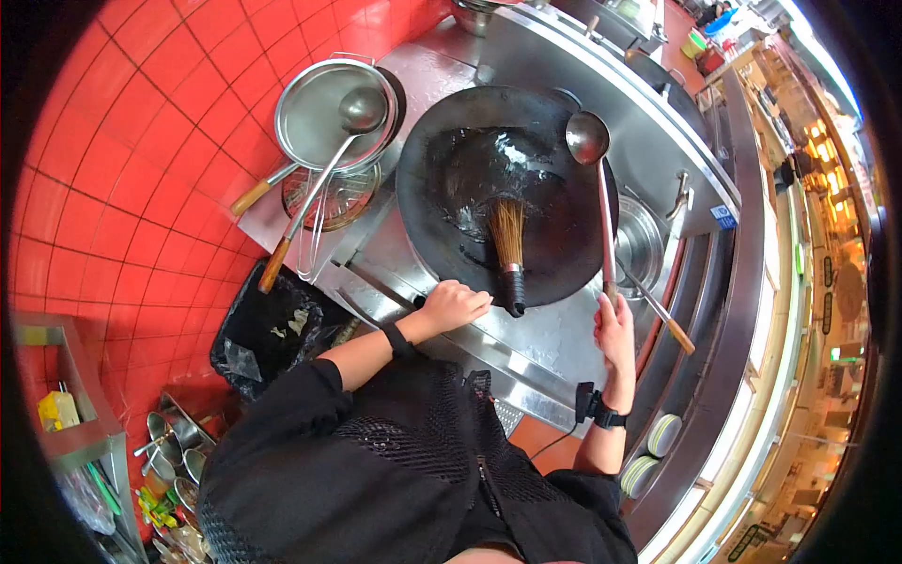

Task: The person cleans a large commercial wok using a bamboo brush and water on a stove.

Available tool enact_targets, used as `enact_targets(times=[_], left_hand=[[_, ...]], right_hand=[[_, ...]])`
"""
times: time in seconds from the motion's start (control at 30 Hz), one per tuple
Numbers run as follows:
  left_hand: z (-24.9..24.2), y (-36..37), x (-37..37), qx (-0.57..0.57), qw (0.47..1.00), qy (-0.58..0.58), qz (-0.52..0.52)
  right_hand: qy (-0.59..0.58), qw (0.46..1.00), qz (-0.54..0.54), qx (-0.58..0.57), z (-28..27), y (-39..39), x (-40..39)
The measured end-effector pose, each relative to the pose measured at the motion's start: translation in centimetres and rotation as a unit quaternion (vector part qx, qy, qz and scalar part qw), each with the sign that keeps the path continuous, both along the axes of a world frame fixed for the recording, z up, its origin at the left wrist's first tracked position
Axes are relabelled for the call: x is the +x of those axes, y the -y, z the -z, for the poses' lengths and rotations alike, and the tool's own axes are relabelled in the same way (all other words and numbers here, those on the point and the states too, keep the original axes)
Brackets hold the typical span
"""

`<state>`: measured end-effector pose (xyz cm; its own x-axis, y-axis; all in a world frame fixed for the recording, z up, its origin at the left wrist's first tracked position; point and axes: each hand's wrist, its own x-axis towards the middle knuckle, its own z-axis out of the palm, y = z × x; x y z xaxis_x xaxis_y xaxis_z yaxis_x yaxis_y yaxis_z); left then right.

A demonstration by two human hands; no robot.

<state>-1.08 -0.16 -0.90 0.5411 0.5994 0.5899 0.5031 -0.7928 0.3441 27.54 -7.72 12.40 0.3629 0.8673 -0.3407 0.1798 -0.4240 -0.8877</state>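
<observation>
Left hand (pixel 458 305) curled beside a black wok (pixel 564 235), glossy inside.
Whether anything is gripped there cannot be told; a tan-bristled, black-handled brush (pixel 508 246) is rested in the wok; a steel ladle (pixel 589 140) is held by the right hand (pixel 614 331).

On my L: red tile wall (pixel 141 122), blk bin (pixel 246 315) w/ scraps (pixel 299 321), s/s pot (pixel 303 122) w/ a ladle (pixel 363 110) in it, whisk (pixel 314 235) nearby. On my R: tap (pixel 681 195) & stacked plates (pixel 641 477).
</observation>
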Motion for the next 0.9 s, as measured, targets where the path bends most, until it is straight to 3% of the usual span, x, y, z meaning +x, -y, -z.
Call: enact_targets(times=[0.07, 0.17, 0.23, 0.37, 0.5, 0.57, 0.7, 0.9], left_hand=[[0.0, 0.0, 0.1, -0.002, 1.000, -0.008, 0.009], [-0.1, -0.1, 0.3, -0.004, 1.000, -0.024, 0.015], [-0.3, 0.0, 0.4, -0.010, 1.000, -0.023, -0.007], [-0.3, 0.1, 0.7, -0.025, 0.999, -0.027, -0.015], [-0.5, 0.1, 0.9, -0.015, 0.999, -0.044, -0.010], [-0.5, 0.2, 0.9, -0.020, 0.998, -0.049, -0.027], [-0.4, 0.3, 1.0, 0.000, 0.997, -0.074, -0.039], [-0.1, 0.3, 0.9, -0.001, 0.996, -0.080, -0.036]], right_hand=[[0.029, 1.000, 0.004, 0.003, -1.5, 2.5, 0.7], [-0.216, 0.976, 0.030, 0.003, -3.9, 5.9, 1.1], [-0.309, 0.948, 0.069, 0.018, -4.8, 7.7, 1.1], [-0.544, 0.825, 0.139, 0.061, -3.5, 10.7, 2.9], [-0.617, 0.761, 0.176, 0.095, -2.1, 13.2, 4.2], [-0.595, 0.768, 0.217, 0.098, -1.2, 14.1, 4.7], [-0.425, 0.872, 0.243, 0.012, 3.2, 13.0, 6.8], [-0.347, 0.908, 0.232, -0.008, 11.7, 7.3, 9.7]])
